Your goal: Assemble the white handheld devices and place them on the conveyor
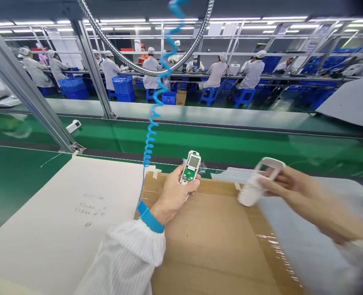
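Note:
My left hand (177, 188) is closed around a white handheld device (190, 169) whose front is off, baring a green circuit board and a small grey screen. It is held tilted above the far part of a cardboard sheet (212, 246). To the right, my right hand (289, 184) grips a white plastic housing shell (253, 184) with a window opening at its upper end. Motion blurs this shell and my right forearm. The two parts are well apart. Round my left wrist sits a blue wrist strap (150, 217).
A blue coiled cord (153, 119) hangs just left of my left hand. Beyond runs a green conveyor belt (200, 141) carrying a white device (73, 126) at left. A metal post (34, 86) slants there. White paper (61, 209) covers the left bench. Several people work far back.

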### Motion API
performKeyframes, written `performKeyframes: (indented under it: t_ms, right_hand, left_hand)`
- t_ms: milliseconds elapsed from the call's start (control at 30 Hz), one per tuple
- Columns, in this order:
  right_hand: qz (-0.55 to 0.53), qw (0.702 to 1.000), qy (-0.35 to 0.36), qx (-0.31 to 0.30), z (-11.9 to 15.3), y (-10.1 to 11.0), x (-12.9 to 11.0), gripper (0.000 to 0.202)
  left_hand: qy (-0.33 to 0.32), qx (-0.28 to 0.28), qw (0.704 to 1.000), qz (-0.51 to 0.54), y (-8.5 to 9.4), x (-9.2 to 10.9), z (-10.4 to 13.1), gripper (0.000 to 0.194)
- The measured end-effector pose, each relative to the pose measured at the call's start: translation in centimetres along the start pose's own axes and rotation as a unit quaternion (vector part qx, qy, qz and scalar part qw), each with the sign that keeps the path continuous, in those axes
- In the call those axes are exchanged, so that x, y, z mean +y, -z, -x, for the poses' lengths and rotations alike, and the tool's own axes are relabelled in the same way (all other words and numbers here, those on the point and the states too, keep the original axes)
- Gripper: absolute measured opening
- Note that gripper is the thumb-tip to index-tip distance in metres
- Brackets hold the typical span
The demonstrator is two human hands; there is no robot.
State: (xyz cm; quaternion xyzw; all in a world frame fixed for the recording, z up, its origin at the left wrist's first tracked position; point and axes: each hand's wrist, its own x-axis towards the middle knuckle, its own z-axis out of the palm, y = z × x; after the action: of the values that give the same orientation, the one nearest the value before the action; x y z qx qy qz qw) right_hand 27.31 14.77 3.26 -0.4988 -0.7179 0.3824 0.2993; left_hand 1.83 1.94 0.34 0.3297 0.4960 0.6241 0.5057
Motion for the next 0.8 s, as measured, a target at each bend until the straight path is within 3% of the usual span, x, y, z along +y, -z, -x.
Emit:
performKeyframes:
  t_ms: [67,167,267,433,667,800]
  right_hand:
    - [-0.144,0.987,-0.015,-0.072,0.1,-4.6,-2.3,0.041]
    - [-0.316,0.943,-0.028,-0.101,0.2,-10.6,-3.4,0.039]
    - [-0.409,0.906,-0.015,-0.107,0.5,-13.6,-3.0,0.038]
    - [-0.428,0.891,-0.001,-0.150,0.9,-12.7,-1.6,0.060]
    - [-0.437,0.873,0.055,-0.209,0.0,-11.1,0.6,0.050]
    - [-0.427,0.883,0.062,-0.187,0.0,-10.9,0.6,0.049]
  left_hand:
    - [0.000,0.002,1.000,-0.006,0.0,-0.3,-0.1,0.022]
    - [-0.015,0.017,1.000,-0.018,0.1,-0.8,-0.4,0.031]
    - [-0.008,0.041,0.998,-0.055,0.2,-1.1,-0.6,0.043]
    - [0.060,0.028,0.995,-0.069,0.0,-0.9,-0.4,0.036]
    - [0.087,-0.028,0.995,-0.051,-0.6,-0.5,0.0,0.043]
    - [0.090,-0.033,0.994,-0.051,-0.7,-0.5,0.1,0.043]
